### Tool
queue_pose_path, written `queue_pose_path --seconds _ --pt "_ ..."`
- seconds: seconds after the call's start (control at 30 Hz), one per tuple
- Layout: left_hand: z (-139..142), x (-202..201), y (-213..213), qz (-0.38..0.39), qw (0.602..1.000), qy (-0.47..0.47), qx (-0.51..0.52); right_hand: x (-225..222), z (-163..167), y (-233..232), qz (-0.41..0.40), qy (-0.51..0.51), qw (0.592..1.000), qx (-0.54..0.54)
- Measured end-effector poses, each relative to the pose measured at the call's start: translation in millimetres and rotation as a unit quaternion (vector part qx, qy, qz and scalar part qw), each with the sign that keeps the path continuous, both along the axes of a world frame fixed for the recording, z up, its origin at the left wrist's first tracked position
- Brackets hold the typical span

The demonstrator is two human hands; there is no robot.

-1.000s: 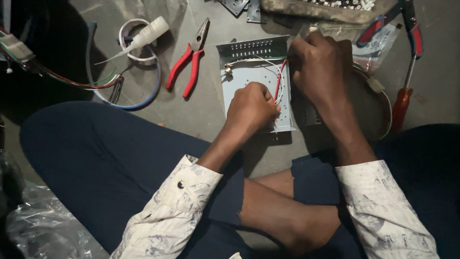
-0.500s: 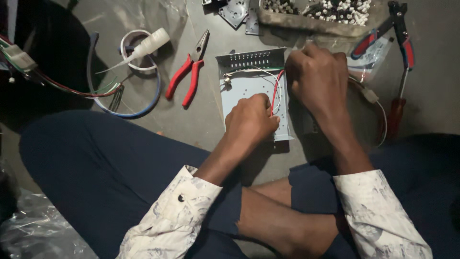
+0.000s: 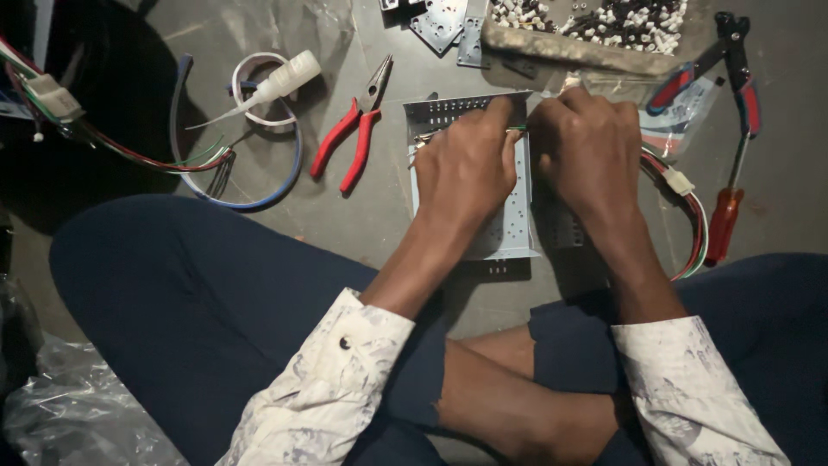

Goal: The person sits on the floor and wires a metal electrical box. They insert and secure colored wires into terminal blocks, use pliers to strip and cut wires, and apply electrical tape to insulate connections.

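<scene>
red-handled pliers, pale blue metal plate.

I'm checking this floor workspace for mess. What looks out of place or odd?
Nothing looks spilled or broken. Tools lie loose on the floor: red pliers left of the metal plate under both hands, a screwdriver to the right. Small white parts stay in their tray.

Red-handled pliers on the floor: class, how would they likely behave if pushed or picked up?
The red-handled pliers lie flat on the grey floor, so they would probably slide rather than roll. Their metal jaws suggest some weight for their size. The handles are spread apart, so they may swing at the pivot when lifted.
</scene>
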State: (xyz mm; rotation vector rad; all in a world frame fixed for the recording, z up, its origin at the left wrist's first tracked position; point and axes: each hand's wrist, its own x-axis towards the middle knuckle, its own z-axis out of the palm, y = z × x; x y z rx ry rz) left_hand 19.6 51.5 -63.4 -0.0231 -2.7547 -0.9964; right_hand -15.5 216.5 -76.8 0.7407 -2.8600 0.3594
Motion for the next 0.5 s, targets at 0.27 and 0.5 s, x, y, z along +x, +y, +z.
queue_pose_path --seconds 0.27,0.5 --pt "-19.7 -12.3 1.8 -0.049 0.999 -0.002 0.004 -2.8 0.9 1.0 0.007 -0.015 1.0 -0.021" --pt "-28.1 -19.6 3.3 -0.049 0.998 -0.015 -0.03 -5.7 -4.3 8.1 0.017 -0.029 0.999 -0.037"
